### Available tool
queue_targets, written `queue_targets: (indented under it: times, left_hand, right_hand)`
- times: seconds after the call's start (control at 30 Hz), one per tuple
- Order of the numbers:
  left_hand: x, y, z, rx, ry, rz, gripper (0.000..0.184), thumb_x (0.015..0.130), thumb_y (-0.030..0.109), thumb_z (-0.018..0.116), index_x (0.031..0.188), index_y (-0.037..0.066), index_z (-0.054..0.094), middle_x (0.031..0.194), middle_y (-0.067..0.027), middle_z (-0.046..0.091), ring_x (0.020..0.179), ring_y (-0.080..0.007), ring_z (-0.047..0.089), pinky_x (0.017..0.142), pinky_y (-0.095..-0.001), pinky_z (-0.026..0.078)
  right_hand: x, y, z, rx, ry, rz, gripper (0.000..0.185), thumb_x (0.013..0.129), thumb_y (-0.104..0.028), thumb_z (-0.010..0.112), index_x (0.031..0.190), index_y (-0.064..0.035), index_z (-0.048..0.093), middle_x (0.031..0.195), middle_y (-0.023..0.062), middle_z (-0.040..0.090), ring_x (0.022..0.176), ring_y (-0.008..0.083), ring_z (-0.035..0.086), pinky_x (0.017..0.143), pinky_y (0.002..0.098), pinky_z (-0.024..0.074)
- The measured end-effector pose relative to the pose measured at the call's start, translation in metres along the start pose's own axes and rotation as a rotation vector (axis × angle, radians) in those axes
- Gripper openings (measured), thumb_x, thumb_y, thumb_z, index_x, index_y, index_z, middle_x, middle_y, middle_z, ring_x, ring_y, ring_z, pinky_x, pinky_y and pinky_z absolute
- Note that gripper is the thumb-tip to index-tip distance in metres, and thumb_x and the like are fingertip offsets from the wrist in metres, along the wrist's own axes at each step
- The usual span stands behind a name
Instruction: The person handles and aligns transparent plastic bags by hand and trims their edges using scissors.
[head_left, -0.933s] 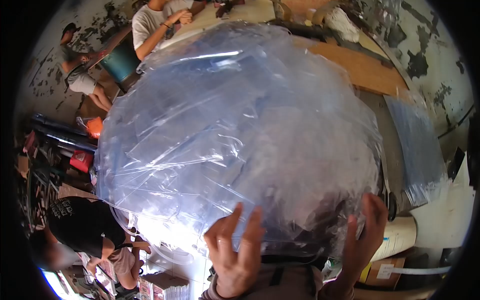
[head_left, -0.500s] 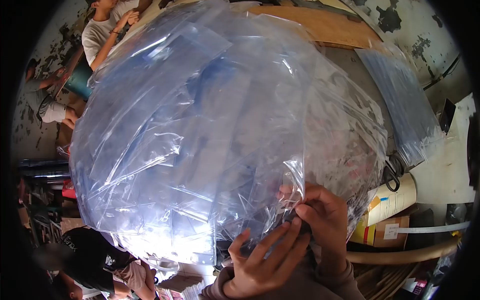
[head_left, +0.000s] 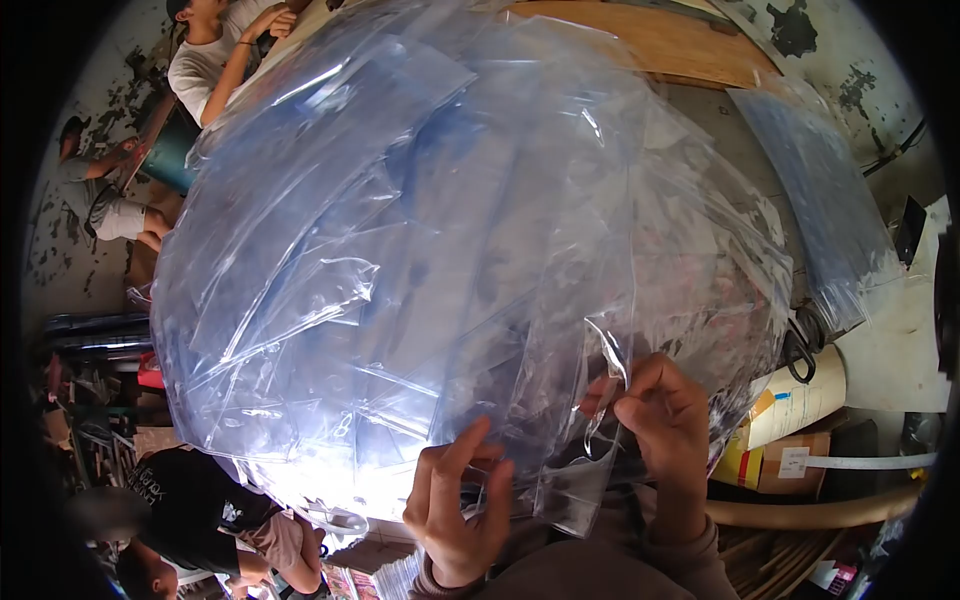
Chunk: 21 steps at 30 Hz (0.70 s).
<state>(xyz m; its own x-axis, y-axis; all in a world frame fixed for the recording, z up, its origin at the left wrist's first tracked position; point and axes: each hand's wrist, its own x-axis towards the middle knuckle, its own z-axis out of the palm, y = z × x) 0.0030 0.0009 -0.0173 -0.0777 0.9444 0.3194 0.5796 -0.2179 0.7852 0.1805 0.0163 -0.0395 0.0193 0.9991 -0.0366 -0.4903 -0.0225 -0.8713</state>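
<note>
A large heap of clear plastic sheets (head_left: 450, 230) covers the table, glossy and overlapping. Against its near right side, my right hand (head_left: 665, 415) has thumb and fingers pinched on the edge of a clear plastic strip (head_left: 572, 495). The strip's lower end hangs over the table edge in front of my body. To the left of that strip, my left hand (head_left: 458, 505) is by the heap's near edge, fingers curved and thumb apart. I see nothing held in it.
Flat plastic sheets (head_left: 825, 190) lie stacked at the right, with black-handled scissors (head_left: 800, 348) close by. Cardboard boxes (head_left: 795, 462) and a long tube (head_left: 810, 510) sit lower right. A brown board (head_left: 650, 40) is at the back. Other people (head_left: 215, 75) are at the left.
My left hand has moved left, away from my right hand, and its fingers have spread. My right hand stays pinched on the plastic strip, whose lower end now shows. The view has shifted slightly.
</note>
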Motion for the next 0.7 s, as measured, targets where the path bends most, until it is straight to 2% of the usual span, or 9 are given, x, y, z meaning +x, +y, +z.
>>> queue_targets:
  times: [0.07,0.17,0.2,0.4,0.5,0.57,0.63,0.67,0.7]
  left_hand:
    - [0.001,0.001,-0.003,0.013,-0.016,0.006,0.033,0.070,-0.005,0.068,0.102,0.000,0.062,0.076,-0.0072,0.060,0.060,-0.0135,0.061,0.050,-0.0233,0.048]
    - [0.001,0.002,-0.004,0.002,-0.016,-0.009,0.023,0.069,-0.004,0.069,0.091,0.001,0.065,0.072,-0.0064,0.059,0.058,-0.0128,0.061,0.049,-0.0236,0.046]
    - [0.001,0.002,-0.004,-0.019,-0.001,-0.033,0.018,0.069,-0.004,0.070,0.085,0.001,0.066,0.070,-0.0057,0.058,0.057,-0.0126,0.060,0.048,-0.0237,0.045]
    - [0.003,-0.003,-0.005,-0.057,0.014,-0.042,0.010,0.068,-0.002,0.070,0.076,0.000,0.065,0.064,-0.0065,0.061,0.051,-0.0135,0.058,0.047,-0.0227,0.043]
    - [0.008,0.001,-0.010,-0.058,-0.044,-0.046,0.009,0.068,-0.002,0.069,0.076,0.000,0.065,0.064,-0.0075,0.062,0.051,-0.0140,0.058,0.047,-0.0227,0.043]
    - [0.009,0.002,-0.009,-0.057,-0.053,-0.057,0.009,0.068,0.000,0.070,0.076,0.000,0.066,0.065,-0.0070,0.062,0.051,-0.0142,0.058,0.046,-0.0231,0.042]
    - [0.011,0.005,-0.005,0.160,0.042,0.121,0.012,0.069,0.003,0.072,0.079,0.002,0.067,0.060,-0.0042,0.059,0.049,-0.0137,0.055,0.045,-0.0235,0.041]
    - [0.007,0.007,-0.006,0.250,0.057,0.167,0.018,0.068,0.009,0.075,0.085,0.006,0.069,0.074,-0.0048,0.060,0.060,-0.0137,0.057,0.049,-0.0235,0.042]
    - [0.008,0.010,-0.005,0.249,0.055,0.169,0.018,0.068,0.009,0.075,0.085,0.006,0.069,0.074,-0.0048,0.060,0.060,-0.0137,0.057,0.049,-0.0235,0.042]
  right_hand:
    - [-0.002,0.000,-0.001,-0.063,0.066,0.062,0.005,0.083,0.006,0.054,0.083,0.0021,0.050,0.090,0.0114,0.058,0.083,0.0142,0.058,0.074,0.0258,0.0447]
    - [-0.001,0.000,0.004,-0.082,0.039,-0.005,0.004,0.085,0.004,0.052,0.082,0.0016,0.051,0.086,0.0075,0.056,0.076,0.0092,0.052,0.068,0.0227,0.0408]
    - [-0.001,-0.001,0.004,-0.085,0.041,-0.011,0.004,0.085,0.004,0.052,0.082,0.0016,0.051,0.086,0.0075,0.056,0.076,0.0092,0.052,0.068,0.0227,0.0408]
    - [0.000,0.000,-0.009,-0.129,-0.002,0.050,0.008,0.086,-0.001,0.052,0.079,0.0015,0.054,0.079,0.0048,0.056,0.074,0.0080,0.050,0.066,0.0203,0.0386]
    - [0.002,0.000,-0.007,-0.026,-0.020,0.062,0.010,0.086,-0.003,0.054,0.077,0.0015,0.055,0.077,0.0049,0.056,0.073,0.0088,0.053,0.065,0.0213,0.0396]
    - [0.004,-0.001,-0.004,-0.042,-0.040,-0.030,0.009,0.087,-0.004,0.053,0.079,0.0011,0.055,0.073,0.0048,0.056,0.064,0.0090,0.054,0.059,0.0222,0.0413]
    - [0.003,-0.006,0.002,-0.016,-0.019,0.017,0.009,0.088,-0.004,0.052,0.080,0.0009,0.054,0.071,0.0053,0.055,0.059,0.0096,0.054,0.055,0.0221,0.0411]
    - [0.005,-0.010,0.006,0.002,-0.011,0.049,0.009,0.089,-0.004,0.051,0.082,0.0007,0.053,0.069,0.0057,0.055,0.054,0.0101,0.053,0.051,0.0220,0.0409]
    - [0.008,-0.015,0.010,0.003,-0.009,0.047,0.009,0.089,-0.004,0.051,0.082,0.0007,0.053,0.069,0.0057,0.055,0.054,0.0101,0.053,0.051,0.0220,0.0409]
